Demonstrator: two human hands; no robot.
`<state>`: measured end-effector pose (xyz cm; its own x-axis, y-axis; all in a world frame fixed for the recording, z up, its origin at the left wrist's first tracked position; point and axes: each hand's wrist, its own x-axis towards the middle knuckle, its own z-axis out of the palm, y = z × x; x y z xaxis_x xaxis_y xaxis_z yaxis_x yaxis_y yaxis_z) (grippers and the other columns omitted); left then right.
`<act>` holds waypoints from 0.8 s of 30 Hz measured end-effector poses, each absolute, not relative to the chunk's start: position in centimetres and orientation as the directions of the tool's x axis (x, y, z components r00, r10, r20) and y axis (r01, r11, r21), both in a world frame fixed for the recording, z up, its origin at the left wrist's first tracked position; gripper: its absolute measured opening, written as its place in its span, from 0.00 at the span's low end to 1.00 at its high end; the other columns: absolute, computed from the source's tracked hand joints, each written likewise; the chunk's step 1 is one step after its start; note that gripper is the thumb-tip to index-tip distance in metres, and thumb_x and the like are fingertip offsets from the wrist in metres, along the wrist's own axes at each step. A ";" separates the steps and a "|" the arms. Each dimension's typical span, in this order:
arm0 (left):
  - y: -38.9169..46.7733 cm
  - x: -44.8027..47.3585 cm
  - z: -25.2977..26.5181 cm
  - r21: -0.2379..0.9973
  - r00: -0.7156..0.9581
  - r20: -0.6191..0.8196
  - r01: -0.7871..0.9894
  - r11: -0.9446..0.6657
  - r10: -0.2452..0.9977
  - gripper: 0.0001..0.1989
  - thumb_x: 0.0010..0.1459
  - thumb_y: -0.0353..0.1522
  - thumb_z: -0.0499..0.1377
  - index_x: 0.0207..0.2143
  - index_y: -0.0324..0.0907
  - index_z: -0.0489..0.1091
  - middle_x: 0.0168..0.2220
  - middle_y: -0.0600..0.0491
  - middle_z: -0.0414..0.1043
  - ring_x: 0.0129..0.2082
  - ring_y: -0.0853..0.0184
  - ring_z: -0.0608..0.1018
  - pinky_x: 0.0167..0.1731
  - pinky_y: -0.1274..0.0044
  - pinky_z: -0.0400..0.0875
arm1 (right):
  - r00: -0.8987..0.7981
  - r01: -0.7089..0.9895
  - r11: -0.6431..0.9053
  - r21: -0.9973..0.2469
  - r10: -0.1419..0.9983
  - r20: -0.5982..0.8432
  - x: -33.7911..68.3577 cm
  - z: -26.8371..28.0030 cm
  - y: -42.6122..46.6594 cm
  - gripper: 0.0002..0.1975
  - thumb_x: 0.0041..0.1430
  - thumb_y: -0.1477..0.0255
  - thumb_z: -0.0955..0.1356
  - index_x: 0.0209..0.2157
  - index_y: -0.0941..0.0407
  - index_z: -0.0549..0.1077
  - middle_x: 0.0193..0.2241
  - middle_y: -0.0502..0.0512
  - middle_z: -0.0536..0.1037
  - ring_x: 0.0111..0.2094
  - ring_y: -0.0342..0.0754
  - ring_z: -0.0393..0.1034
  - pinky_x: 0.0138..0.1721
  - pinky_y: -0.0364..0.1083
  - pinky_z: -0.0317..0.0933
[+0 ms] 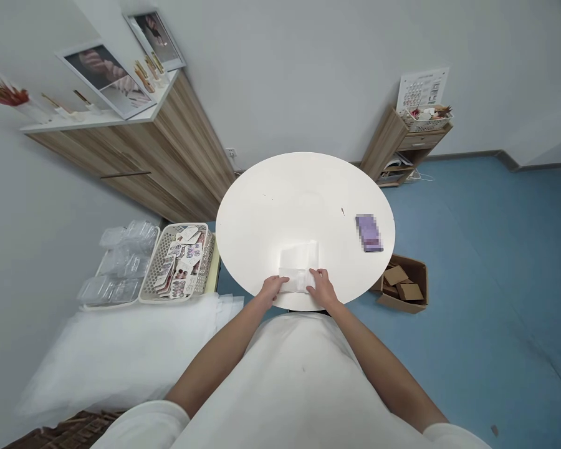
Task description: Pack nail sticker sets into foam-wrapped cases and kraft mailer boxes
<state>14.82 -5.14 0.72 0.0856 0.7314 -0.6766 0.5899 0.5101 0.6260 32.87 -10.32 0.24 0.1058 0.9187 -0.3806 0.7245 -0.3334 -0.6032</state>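
Note:
A thin white sheet (299, 255), perhaps foam or plastic wrap, lies near the front edge of the round white table (303, 181). Its near part is folded over into a flat band. My left hand (272, 289) pinches the left end of that fold, thumb on top. At the right end, my right hand (322, 287) grips the fold with the thumb and curled fingers. Whether anything is wrapped inside cannot be made out.
A blurred purple object (369, 233) lies on the table's right side. Left of the table stand a basket of printed cards (152, 274), clear plastic boxes (121, 265) and a stack of white sheets (135, 349). A cardboard box (418, 280) sits on the floor at right.

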 end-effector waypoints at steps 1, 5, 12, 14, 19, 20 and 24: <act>-4.9 14.6 0.9 0.641 0.125 -0.671 0.593 0.487 0.731 0.17 0.49 0.44 0.51 0.35 0.40 0.63 0.29 0.51 0.68 0.26 0.69 0.71 0.21 0.79 0.61 | 0.109 0.723 -0.334 -0.605 0.919 -0.378 32.9 0.2 -10.3 0.29 0.49 0.71 0.63 0.54 0.52 0.54 0.50 0.57 0.54 0.38 0.48 0.66 0.38 0.45 0.59; -4.1 14.8 1.6 0.702 0.248 -0.621 0.598 0.387 0.744 0.13 0.48 0.41 0.53 0.23 0.41 0.61 0.19 0.58 0.61 0.19 0.73 0.65 0.19 0.80 0.58 | 0.122 0.714 -0.341 -0.611 0.920 -0.371 32.7 0.0 -10.3 0.29 0.49 0.72 0.64 0.54 0.52 0.54 0.49 0.58 0.55 0.39 0.47 0.65 0.39 0.45 0.59; -3.8 19.2 2.1 0.689 0.405 -0.456 0.725 0.026 0.793 0.09 0.45 0.34 0.56 0.18 0.41 0.59 0.19 0.57 0.62 0.22 0.71 0.66 0.21 0.79 0.57 | 0.087 0.672 -0.328 -0.664 0.925 -0.369 32.5 0.1 -10.0 0.29 0.48 0.74 0.63 0.54 0.56 0.55 0.40 0.56 0.65 0.40 0.48 0.63 0.42 0.46 0.58; -4.1 20.4 1.9 0.687 0.422 -0.451 0.727 0.004 0.786 0.08 0.46 0.34 0.55 0.19 0.42 0.60 0.20 0.56 0.64 0.22 0.70 0.67 0.21 0.79 0.57 | 0.075 0.662 -0.317 -0.679 0.930 -0.360 32.7 0.2 -9.9 0.28 0.48 0.74 0.62 0.53 0.57 0.56 0.39 0.56 0.66 0.40 0.48 0.63 0.41 0.46 0.59; -5.4 21.2 1.7 0.675 0.478 -0.417 0.732 -0.089 0.773 0.14 0.55 0.40 0.47 0.24 0.42 0.63 0.25 0.53 0.68 0.26 0.67 0.70 0.25 0.77 0.60 | 0.010 0.583 -0.255 -0.772 0.952 -0.307 33.2 0.2 -10.1 0.32 0.45 0.74 0.64 0.54 0.58 0.55 0.44 0.59 0.66 0.44 0.49 0.62 0.44 0.48 0.58; -5.5 21.1 1.7 0.678 0.494 -0.405 0.727 -0.110 0.769 0.16 0.56 0.41 0.44 0.24 0.42 0.63 0.26 0.53 0.68 0.28 0.66 0.70 0.26 0.76 0.60 | 0.007 0.568 -0.253 -0.783 0.953 -0.303 33.2 0.1 -10.1 0.32 0.45 0.74 0.64 0.54 0.57 0.54 0.44 0.59 0.65 0.44 0.49 0.62 0.44 0.48 0.58; -6.1 20.7 1.7 0.712 0.561 -0.353 0.680 -0.174 0.749 0.18 0.58 0.40 0.42 0.26 0.41 0.66 0.30 0.51 0.67 0.34 0.65 0.70 0.33 0.75 0.63 | 0.090 0.589 -0.282 -0.757 0.954 -0.285 32.8 -0.4 -10.1 0.27 0.47 0.76 0.61 0.52 0.57 0.58 0.40 0.58 0.67 0.41 0.49 0.63 0.42 0.49 0.59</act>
<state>20.65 -6.07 1.65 0.5611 0.7488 -0.3528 0.6803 -0.1744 0.7118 32.78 -10.06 -0.36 0.0904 0.9541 -0.2855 0.5892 -0.2823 -0.7570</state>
